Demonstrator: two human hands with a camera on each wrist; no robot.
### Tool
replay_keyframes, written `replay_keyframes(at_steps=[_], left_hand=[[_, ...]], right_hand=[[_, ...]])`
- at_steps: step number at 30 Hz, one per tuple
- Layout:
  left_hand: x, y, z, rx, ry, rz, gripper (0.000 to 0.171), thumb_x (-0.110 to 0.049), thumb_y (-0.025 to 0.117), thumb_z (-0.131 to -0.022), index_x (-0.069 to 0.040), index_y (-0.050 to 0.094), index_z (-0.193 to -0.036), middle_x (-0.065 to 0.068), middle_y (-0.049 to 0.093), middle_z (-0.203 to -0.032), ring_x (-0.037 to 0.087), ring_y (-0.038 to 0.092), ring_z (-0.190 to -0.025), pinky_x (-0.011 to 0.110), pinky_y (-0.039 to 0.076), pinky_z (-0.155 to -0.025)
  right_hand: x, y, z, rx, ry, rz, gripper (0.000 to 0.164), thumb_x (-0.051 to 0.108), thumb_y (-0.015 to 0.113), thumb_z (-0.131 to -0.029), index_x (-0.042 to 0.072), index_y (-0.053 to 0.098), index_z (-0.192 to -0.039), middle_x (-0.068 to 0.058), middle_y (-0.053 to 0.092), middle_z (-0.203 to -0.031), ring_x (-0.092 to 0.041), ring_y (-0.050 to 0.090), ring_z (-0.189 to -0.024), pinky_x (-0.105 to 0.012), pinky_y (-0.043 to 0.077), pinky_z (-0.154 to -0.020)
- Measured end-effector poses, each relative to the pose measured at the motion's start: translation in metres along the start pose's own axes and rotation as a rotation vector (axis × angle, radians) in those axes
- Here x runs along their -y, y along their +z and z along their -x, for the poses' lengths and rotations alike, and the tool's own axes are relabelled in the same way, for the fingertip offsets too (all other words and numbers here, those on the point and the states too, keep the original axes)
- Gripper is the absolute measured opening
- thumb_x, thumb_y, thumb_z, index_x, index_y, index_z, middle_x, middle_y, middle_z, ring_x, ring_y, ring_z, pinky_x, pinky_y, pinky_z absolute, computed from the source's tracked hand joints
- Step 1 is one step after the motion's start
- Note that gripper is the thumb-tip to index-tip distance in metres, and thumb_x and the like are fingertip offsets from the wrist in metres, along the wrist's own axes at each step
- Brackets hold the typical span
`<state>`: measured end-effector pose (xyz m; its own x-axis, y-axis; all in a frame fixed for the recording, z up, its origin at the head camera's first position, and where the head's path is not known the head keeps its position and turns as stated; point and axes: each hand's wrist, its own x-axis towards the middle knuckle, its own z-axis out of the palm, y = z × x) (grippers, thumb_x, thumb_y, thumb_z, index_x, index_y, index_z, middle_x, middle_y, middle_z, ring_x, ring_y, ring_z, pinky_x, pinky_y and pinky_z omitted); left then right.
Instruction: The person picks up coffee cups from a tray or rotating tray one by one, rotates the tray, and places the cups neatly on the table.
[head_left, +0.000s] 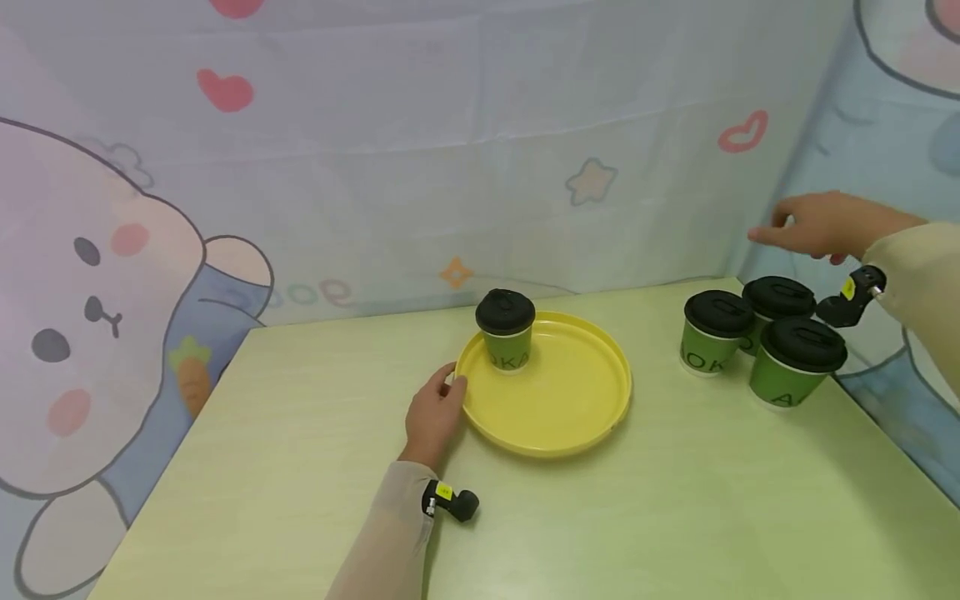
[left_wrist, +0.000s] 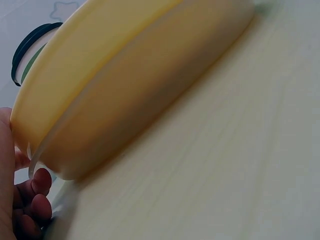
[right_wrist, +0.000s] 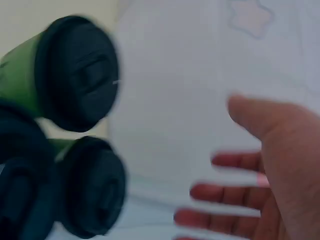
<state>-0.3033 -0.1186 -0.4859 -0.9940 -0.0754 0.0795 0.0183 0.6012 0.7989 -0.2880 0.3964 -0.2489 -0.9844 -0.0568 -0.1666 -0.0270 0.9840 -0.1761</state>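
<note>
My left hand (head_left: pixel 435 421) holds the left rim of a round yellow tray (head_left: pixel 558 400), thumb at the edge and fingers curled beneath it in the left wrist view. On the tray's upper left stands a green paper cup (head_left: pixel 508 346) with a black lid, upright. Over at the right, my right hand (head_left: pixel 836 225) hovers above and behind three more lidded green cups: a left one (head_left: pixel 705 350), a front one (head_left: pixel 783 383) and a back one (head_left: pixel 776 296), partly hidden. Its fingers are spread and touch no cup in the right wrist view (right_wrist: pixel 295 165).
The pale table (head_left: pixel 315 417) meets a printed cloth backdrop (head_left: pixel 375 167) along its back edge. Another cloth (head_left: pixel 885 342) hangs at the right edge, close to the three cups. Each wrist carries a small black camera.
</note>
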Motion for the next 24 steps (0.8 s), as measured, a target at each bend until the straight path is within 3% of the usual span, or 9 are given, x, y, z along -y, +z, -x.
replay_keyframes(at_steps=[3,5,9,15,24], left_hand=[[0.003,-0.003,0.000,-0.003,0.002,-0.001,0.047,-0.047,0.050,-0.098,-0.028,0.062,-0.139,0.002,0.065,-0.095,0.021,0.056,-0.082,0.036,0.042,-0.075],[0.005,-0.005,0.000,-0.006,0.004,0.000,0.047,-0.047,0.050,-0.098,-0.028,0.062,-0.139,0.002,0.065,-0.095,0.021,0.056,-0.081,0.036,0.042,-0.075],[0.006,-0.007,0.002,-0.002,0.007,0.010,0.047,-0.046,0.050,-0.098,-0.026,0.062,-0.139,0.002,0.065,-0.094,0.020,0.056,-0.080,0.036,0.042,-0.074],[0.005,-0.007,0.003,0.001,0.002,0.010,0.047,-0.045,0.049,-0.098,-0.026,0.062,-0.139,0.002,0.065,-0.094,0.020,0.056,-0.079,0.036,0.042,-0.073],[0.004,-0.005,0.002,-0.001,0.006,0.002,0.047,-0.046,0.049,-0.098,-0.027,0.063,-0.138,0.002,0.065,-0.093,0.020,0.056,-0.079,0.036,0.042,-0.073]], right_hand=[[0.006,0.028,-0.009,0.007,-0.144,0.026,0.063,0.048,0.058,-0.100,-0.006,0.053,-0.132,-0.028,0.061,-0.113,-0.037,0.063,-0.090,-0.050,0.053,-0.070],[0.010,0.045,-0.014,0.018,-0.205,0.034,0.064,0.045,0.065,-0.097,-0.005,0.054,-0.135,-0.027,0.059,-0.120,-0.040,0.062,-0.100,-0.054,0.051,-0.079],[0.016,0.067,-0.018,0.021,-0.228,0.043,0.075,0.050,0.070,-0.092,-0.004,0.051,-0.140,-0.028,0.053,-0.125,-0.043,0.058,-0.111,-0.059,0.048,-0.087],[0.023,0.074,-0.019,0.034,-0.232,0.074,0.080,0.054,0.072,-0.088,-0.003,0.052,-0.140,-0.025,0.054,-0.123,-0.040,0.060,-0.108,-0.059,0.048,-0.087],[0.022,0.074,-0.020,0.066,-0.251,0.086,0.074,0.046,0.075,-0.088,-0.005,0.054,-0.137,-0.023,0.058,-0.120,-0.042,0.060,-0.107,-0.060,0.048,-0.088]])
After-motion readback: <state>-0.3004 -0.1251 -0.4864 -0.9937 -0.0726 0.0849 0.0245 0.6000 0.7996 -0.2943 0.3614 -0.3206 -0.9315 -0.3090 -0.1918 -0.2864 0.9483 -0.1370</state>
